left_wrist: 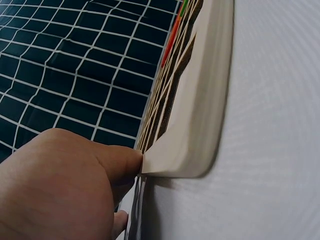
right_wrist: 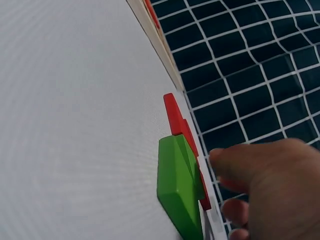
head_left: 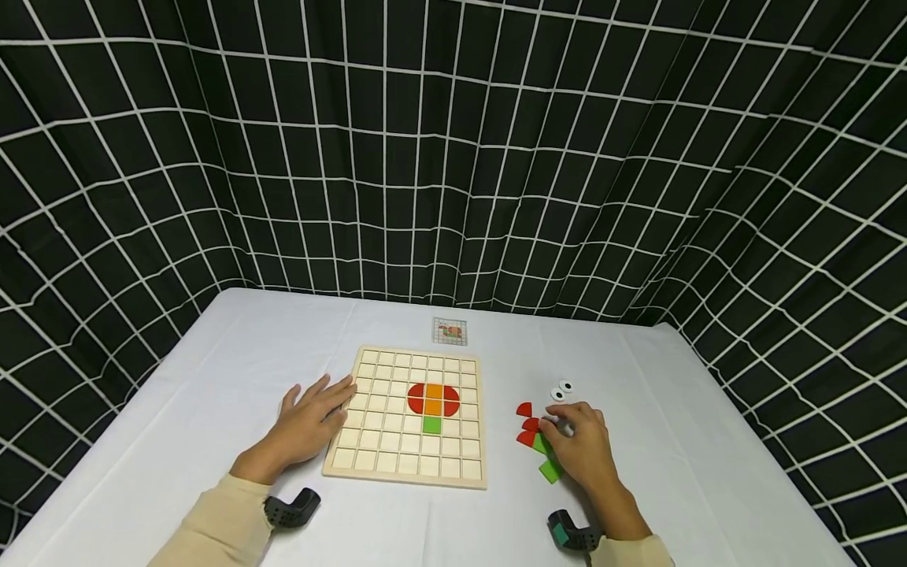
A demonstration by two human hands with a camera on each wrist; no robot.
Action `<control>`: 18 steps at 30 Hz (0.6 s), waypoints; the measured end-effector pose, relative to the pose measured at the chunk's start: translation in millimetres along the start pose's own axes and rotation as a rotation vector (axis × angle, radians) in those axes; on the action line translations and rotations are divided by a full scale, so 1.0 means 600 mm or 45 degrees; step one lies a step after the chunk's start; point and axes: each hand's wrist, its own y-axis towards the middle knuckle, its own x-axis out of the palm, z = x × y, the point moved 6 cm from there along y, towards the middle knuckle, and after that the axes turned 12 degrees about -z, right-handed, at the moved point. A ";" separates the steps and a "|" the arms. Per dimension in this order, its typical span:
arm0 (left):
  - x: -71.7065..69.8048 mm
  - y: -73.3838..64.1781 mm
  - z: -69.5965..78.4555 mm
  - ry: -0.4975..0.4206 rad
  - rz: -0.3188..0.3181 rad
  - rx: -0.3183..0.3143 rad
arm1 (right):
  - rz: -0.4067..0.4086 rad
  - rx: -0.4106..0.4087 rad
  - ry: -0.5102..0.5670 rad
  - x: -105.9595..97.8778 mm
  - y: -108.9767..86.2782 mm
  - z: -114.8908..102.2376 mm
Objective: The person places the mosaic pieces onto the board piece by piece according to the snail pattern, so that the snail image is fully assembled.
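Right hand (head_left: 583,445): lower right of the frame, thumb and forefinger curved toward each other; we cannot tell whether they pinch anything.
Red quarter-circles (head_left: 524,409): we find three just left of its fingertips, in a slightly ragged column at lower right of the frame; this hand is clearly the nearer.
Green pieces (head_left: 550,472): just below the red ones, partly hidden by that hand.
Wooden grid board (head_left: 404,477): lower middle of the frame, well left of our right hand.
Left hand (head_left: 305,425): fingers extended, touching the board's left edge.
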 end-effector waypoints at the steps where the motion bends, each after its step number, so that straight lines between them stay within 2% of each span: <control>1: -0.001 0.000 0.000 0.001 0.002 0.001 | -0.012 0.018 -0.007 0.001 0.000 0.002; 5: -0.003 -0.001 0.002 0.008 0.013 0.010 | -0.057 0.065 -0.034 0.005 0.001 0.008; 18: 0.002 0.001 -0.003 -0.009 -0.004 -0.005 | -0.096 0.079 -0.061 0.010 0.002 0.013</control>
